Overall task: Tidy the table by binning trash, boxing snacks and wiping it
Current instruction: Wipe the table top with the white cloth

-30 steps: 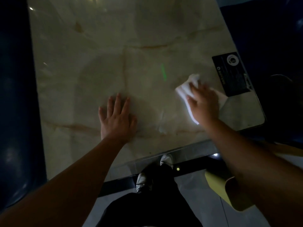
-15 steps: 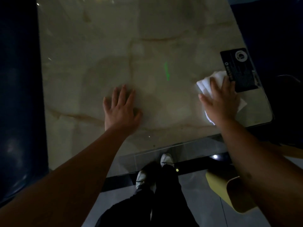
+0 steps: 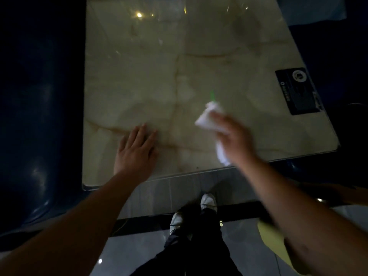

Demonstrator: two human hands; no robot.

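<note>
A beige marble-look table (image 3: 159, 80) fills the upper middle of the dim view. My right hand (image 3: 233, 136) holds a crumpled white tissue (image 3: 209, 118) against the tabletop near the front edge, right of centre; the hand is motion-blurred. My left hand (image 3: 135, 152) lies flat on the table near the front edge, fingers spread, holding nothing. A short green streak (image 3: 212, 96) shows on the surface just beyond the tissue.
A black placard (image 3: 298, 90) lies at the table's right edge. Dark blue seating (image 3: 39, 116) flanks the table on the left. A yellow object (image 3: 272, 242) sits on the floor at lower right. My legs and white shoes (image 3: 208, 202) stand below the table's front edge.
My right hand has swept the tissue leftwards, away from the black placard towards the table's centre. My left hand stays flat in about the same place.
</note>
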